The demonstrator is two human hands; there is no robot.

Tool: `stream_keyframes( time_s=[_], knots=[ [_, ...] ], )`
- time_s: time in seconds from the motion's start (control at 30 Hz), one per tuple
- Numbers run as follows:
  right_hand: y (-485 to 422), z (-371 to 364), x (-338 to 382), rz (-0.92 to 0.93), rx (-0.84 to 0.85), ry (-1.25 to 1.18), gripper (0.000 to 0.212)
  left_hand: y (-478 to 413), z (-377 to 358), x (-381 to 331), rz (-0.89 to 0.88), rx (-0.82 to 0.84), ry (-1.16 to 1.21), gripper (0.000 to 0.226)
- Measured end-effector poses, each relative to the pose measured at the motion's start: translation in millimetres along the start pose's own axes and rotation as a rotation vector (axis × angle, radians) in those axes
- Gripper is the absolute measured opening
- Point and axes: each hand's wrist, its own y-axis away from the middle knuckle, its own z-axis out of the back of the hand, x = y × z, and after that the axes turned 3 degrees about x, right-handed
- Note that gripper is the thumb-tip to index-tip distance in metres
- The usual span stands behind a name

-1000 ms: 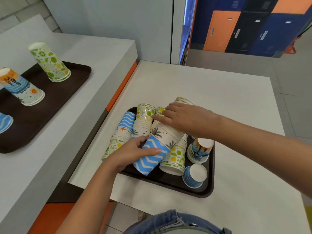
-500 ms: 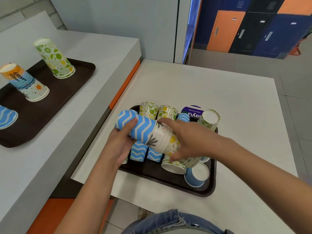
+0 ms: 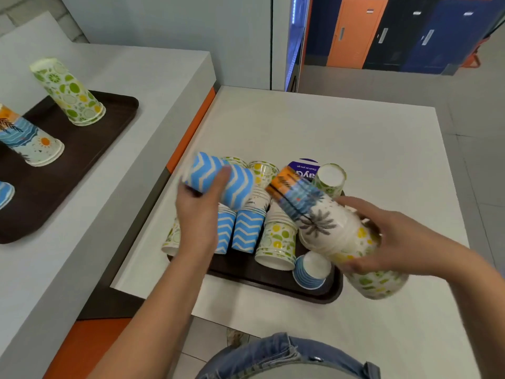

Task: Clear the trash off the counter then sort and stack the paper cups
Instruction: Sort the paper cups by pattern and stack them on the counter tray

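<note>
Pulled apart since earlier: left hand (image 3: 196,217) grips blue chevron paper cup (image 3: 235,184), right hand (image 3: 404,236) grips mixed-pattern nested paper-cup stack (image 3: 322,222), fingers (image 3: 352,202) curled round each, apparently to sort by pattern.

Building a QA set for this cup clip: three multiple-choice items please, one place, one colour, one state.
1. Where is the green fruit-print stack? A) floor B) dark tray on the left counter C) bin
2. Colour of the cup in the left hand? A) red B) black C) blue with white zigzags
3. What is the right hand doing? A) gripping a mixed stack of cups B) lying open and flat C) hanging empty

1 B: it stands upside down on that tray. 2 C: zigzags show along its wall. 3 A: it curls round the stack.
</note>
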Motion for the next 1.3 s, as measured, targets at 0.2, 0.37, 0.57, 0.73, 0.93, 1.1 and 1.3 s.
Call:
stream_keyframes(
  time_s=[0.2, 0.37, 0.57, 0.73, 0.93, 1.1, 1.3],
  knots=[
    [50.6, -2.8, -55.1, -0.045, -0.1, -0.288, 0.097, 71.4, -19.8, 70.8, -0.087, 0.48, -0.42, 0.066],
    [59.0, -18.0, -82.2, -0.068, -0.132, -0.365, 0.1, 87.5, -33.3, 118.7, -0.209, 0.742, -0.773, 0.064],
    [53.2, -31.7, -92.1, -0.081, -0.111, -0.428, 0.101, 93.5, -33.4, 146.7, -0.128, 0.786, -1.064, 0.087],
    [46.0, -31.0, -86.5, -0.037, -0.082, -0.423, 0.099, 105.7, -50.8, 100.1, -0.005, 0.595, -0.671, 0.096],
    [28.0, -29.3, -70.2, 0.034, -0.035, -0.359, 0.104, 94.6, -103.4, 63.2, 0.183, 0.416, -0.306, 0.051],
    [19.5, -21.9, -68.4, 0.014, -0.046, -0.32, 0.109, 80.3, -110.8, 62.4, 0.222, 0.343, -0.271, 0.042],
    [15.7, -12.4, -70.8, 0.008, -0.03, -0.181, 0.107, 52.1, -108.8, 50.3, 0.211, 0.23, -0.196, 0.032]
  ],
)
